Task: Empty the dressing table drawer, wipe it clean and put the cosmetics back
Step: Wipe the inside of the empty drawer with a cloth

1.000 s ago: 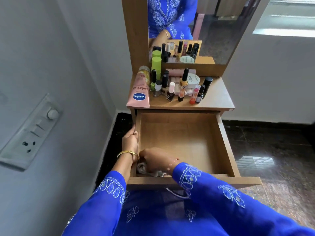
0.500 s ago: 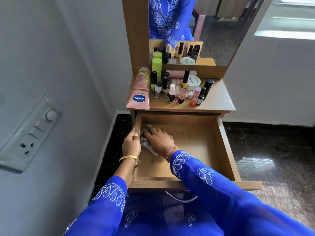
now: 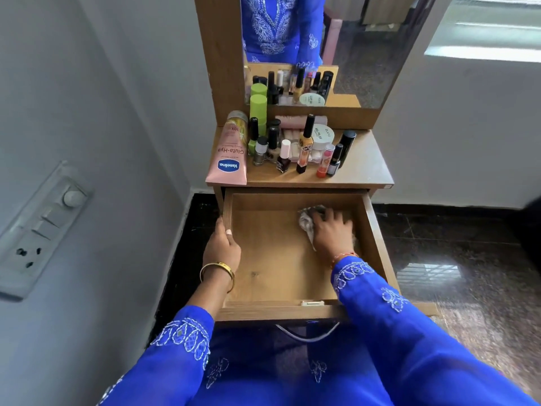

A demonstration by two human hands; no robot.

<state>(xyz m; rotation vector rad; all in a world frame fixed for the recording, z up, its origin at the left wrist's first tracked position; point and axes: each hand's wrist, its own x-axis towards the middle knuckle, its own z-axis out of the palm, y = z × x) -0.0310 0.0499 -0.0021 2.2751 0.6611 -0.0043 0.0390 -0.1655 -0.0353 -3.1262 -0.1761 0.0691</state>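
Two hands work at the open drawer of the dressing table. The right hand lies palm down on a crumpled grey cloth in the far right part of the drawer floor, its fingers spread nearly straight and pressing the cloth against the wood; the cloth shows at the fingertips and along the left side of the hand. The left hand holds the drawer's left wall, thumb on the top edge and the fingers curled over the outer face, with a gold bangle on the wrist. Apart from the cloth and the hand, only bare wood shows inside the drawer.

On the bench above it stand the cosmetics, crowded toward the left and middle: a pink Vaseline tube lying at the left edge, a green cylinder behind it, several nail polish bottles with black and white caps, a round white jar and a black cylindrical container to the right. A mirror behind them reflects the bottles and the blue embroidered garment. A switch panel sits on the grey wall to the left.
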